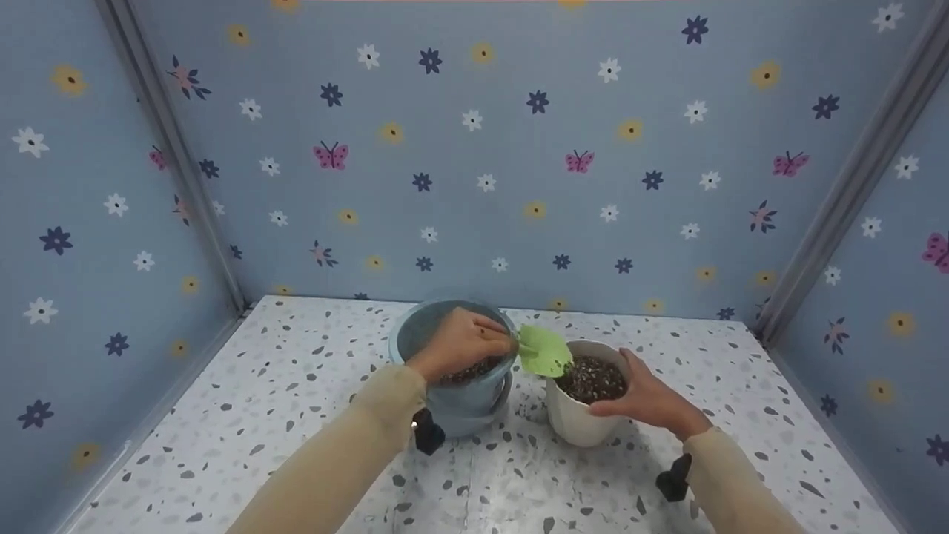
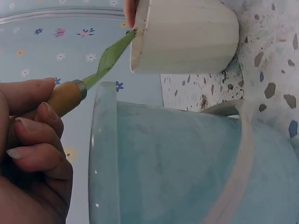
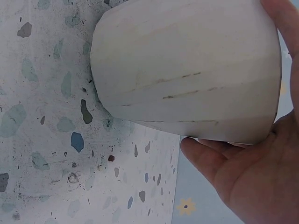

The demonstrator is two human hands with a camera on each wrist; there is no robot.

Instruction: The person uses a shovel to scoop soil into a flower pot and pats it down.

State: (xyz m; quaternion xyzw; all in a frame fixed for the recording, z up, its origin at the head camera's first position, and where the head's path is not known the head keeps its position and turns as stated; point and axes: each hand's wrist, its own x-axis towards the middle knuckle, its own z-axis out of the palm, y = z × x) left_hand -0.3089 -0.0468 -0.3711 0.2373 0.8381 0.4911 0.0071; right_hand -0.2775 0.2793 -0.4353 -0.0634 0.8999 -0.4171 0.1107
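Note:
My left hand [image 1: 463,343] reaches over the light blue bucket [image 1: 456,411] and grips a small trowel by its wooden handle [image 2: 67,99]. The trowel's green blade [image 1: 545,351] spans the gap to the white pot [image 1: 582,424], its tip at the pot's left rim with dark crumbs on it. Dark, speckled soil [image 1: 597,382] fills much of that pot. On the pot's right side my right hand [image 1: 652,394] holds it near the rim, thumb toward me and fingers on the far side. More soil [image 1: 467,373] shows inside the bucket, partly hidden by my left hand.
Both containers stand on a white speckled tabletop [image 1: 282,386]. A flower-patterned blue panel [image 1: 474,185] rises behind, with similar panels at left and right. The bucket's pale handle [image 2: 233,177] hangs down its side. Black devices sit at both wrists.

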